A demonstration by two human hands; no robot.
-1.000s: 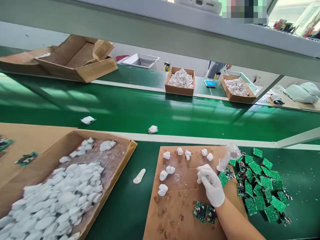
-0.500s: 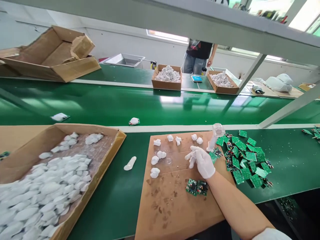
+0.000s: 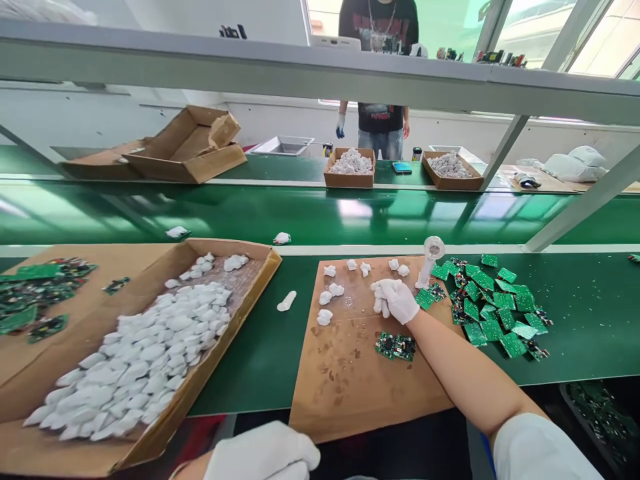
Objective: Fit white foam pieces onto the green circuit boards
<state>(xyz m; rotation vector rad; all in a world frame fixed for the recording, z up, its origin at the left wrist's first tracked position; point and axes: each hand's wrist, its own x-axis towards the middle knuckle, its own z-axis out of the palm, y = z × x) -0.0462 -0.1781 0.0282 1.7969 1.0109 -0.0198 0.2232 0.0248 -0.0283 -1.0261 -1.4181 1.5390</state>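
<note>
My right hand [image 3: 395, 301], in a white glove, is over the upper part of a cardboard sheet [image 3: 345, 380]. Its fingers bend down and lie together; whatever they may pinch is hidden. Small white putty-like lumps [image 3: 336, 290] sit to its left and above it. Two circuit boards [image 3: 395, 346] lie side by side just below this hand. A clear round-headed tool [image 3: 429, 261] stands beyond it to the right. At the bottom edge, my left hand [image 3: 267, 453], also gloved in white, is closed with curled fingers, and I cannot see anything in it.
A large cardboard tray [image 3: 265, 293] of white lumps stands left. A heap of green circuit boards [image 3: 493, 307] lies right, more boards [image 3: 45, 287] far left. A white elongated piece [image 3: 287, 301] rests between tray and sheet. Behind the conveyor [image 3: 240, 213] stands a person [image 3: 380, 120].
My view has tilted up and shifted left. My left hand has come in at the bottom. The right hand's spread fingers have drawn together and point down at the sheet.
</note>
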